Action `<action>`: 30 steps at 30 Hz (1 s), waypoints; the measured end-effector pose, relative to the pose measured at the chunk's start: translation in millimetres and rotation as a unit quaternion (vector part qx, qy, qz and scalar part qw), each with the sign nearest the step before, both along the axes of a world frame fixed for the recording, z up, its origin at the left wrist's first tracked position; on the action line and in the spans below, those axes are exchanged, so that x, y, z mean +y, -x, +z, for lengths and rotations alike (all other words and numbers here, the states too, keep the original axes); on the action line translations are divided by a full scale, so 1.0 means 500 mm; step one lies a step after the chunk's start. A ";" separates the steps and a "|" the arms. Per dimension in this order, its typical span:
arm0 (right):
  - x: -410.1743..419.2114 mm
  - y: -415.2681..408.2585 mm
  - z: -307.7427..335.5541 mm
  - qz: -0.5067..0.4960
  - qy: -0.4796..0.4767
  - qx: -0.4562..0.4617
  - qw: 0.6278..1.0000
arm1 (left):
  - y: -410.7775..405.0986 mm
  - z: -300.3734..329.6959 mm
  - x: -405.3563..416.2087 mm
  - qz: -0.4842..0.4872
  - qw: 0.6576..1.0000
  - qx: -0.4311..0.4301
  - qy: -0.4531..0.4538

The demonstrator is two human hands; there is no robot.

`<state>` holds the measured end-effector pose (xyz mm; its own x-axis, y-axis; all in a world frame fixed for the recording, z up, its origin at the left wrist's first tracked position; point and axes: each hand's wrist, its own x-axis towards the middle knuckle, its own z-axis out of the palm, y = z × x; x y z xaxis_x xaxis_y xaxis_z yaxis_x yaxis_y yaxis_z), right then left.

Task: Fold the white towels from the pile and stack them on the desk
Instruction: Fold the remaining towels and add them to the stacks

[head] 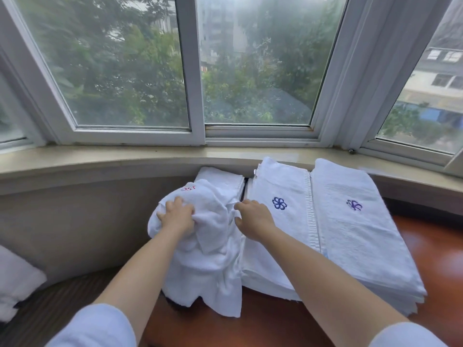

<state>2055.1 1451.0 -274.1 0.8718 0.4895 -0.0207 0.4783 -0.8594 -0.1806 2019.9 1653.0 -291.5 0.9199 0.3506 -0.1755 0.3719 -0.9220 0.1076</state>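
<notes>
While left hand (178,216) grips rumpled terry towel (205,249), right hand (253,219) pinches its edge; flat folded stacks (350,236) beside.

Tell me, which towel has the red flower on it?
The crumpled towel on the left, gripped by the left hand. The folded stacks beside it, middle stack and right stack, carry blue-purple flowers.

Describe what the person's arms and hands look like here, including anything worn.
Both the left hand and the right hand are bare, with no gloves, rings or watch visible. The forearms are uncovered. Pale blue short sleeves show at the bottom edge on both arms.
</notes>
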 end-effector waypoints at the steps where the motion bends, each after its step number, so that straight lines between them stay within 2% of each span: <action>1: 0.008 -0.001 0.001 -0.004 -0.008 0.003 1.000 | -0.003 0.012 0.012 0.002 0.998 -0.015 0.058; 2: 0.015 -0.002 0.003 -0.009 -0.016 0.010 1.000 | -0.004 0.028 0.026 0.005 0.991 -0.038 0.131; 4: 0.031 -0.005 0.006 -0.019 -0.031 0.018 0.999 | -0.003 0.069 0.052 0.022 0.954 -0.108 0.278; 7: 0.054 -0.006 0.016 -0.026 -0.066 0.028 0.997 | 0.009 0.135 0.074 0.079 0.885 -0.223 0.401; 9: 0.072 -0.002 0.029 -0.023 -0.097 0.043 0.994 | 0.021 0.163 0.071 0.108 0.841 -0.251 0.468; 15: 0.142 0.035 0.085 -0.020 -0.246 0.051 0.968 | 0.059 0.202 0.057 0.091 0.810 -0.215 0.538; 17: 0.145 0.040 0.090 -0.020 -0.243 0.081 0.966 | 0.063 0.213 0.063 0.092 0.793 -0.225 0.559; 21: 0.118 0.036 0.082 -0.002 -0.165 0.081 0.983 | 0.060 0.240 0.070 0.099 0.749 -0.276 0.595; 26: 0.104 0.035 0.087 0.001 -0.262 0.155 0.953 | 0.050 0.263 0.039 0.117 0.695 -0.265 0.658; 28: 0.115 0.037 0.095 -0.005 -0.280 0.156 0.947 | 0.050 0.273 0.018 0.100 0.658 -0.240 0.706; 30: 0.128 0.035 0.101 -0.001 -0.264 0.135 0.955 | 0.053 0.284 0.005 0.082 0.642 -0.223 0.729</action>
<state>2037.4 1515.0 -223.6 0.8705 0.4921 0.0040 0.3511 -0.6154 -0.7057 1993.4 1655.6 -149.7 0.9643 0.2112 -0.1600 0.0843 0.3279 0.9409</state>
